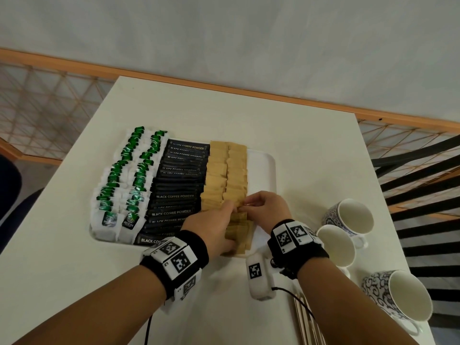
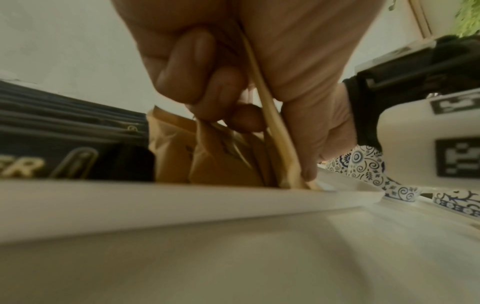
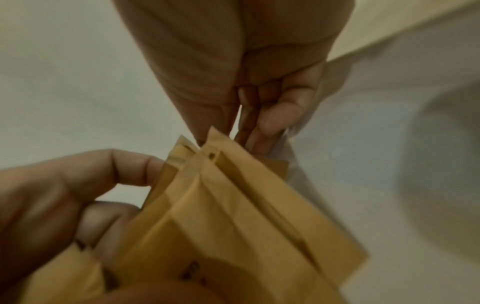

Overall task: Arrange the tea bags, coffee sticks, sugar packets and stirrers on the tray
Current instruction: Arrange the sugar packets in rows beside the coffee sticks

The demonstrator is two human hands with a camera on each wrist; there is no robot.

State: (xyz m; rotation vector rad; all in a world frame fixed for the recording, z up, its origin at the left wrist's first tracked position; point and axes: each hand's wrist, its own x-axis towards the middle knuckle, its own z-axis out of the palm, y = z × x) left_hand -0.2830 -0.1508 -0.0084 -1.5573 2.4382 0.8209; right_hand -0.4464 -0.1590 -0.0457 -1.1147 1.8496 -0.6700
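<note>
Head view: tray (image 1: 264, 170) right strip bare.

3 cups (image 1: 348, 215) w/ blue print stood on white table (image 1: 74, 257), right side, nr each other; one (image 1: 395, 295) lay tilted, mouth facing cam. Wood rail (image 1: 249, 90) ran behind table, mesh (image 1: 44, 100) below it. Dark slats (image 1: 423, 185) far right.

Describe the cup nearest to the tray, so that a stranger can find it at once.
On the white table, look right of the tray, where three cups stand. The middle cup is the one, just beyond the right hand. It shows plain white, while the far cup and the near cup carry blue patterns.
</note>
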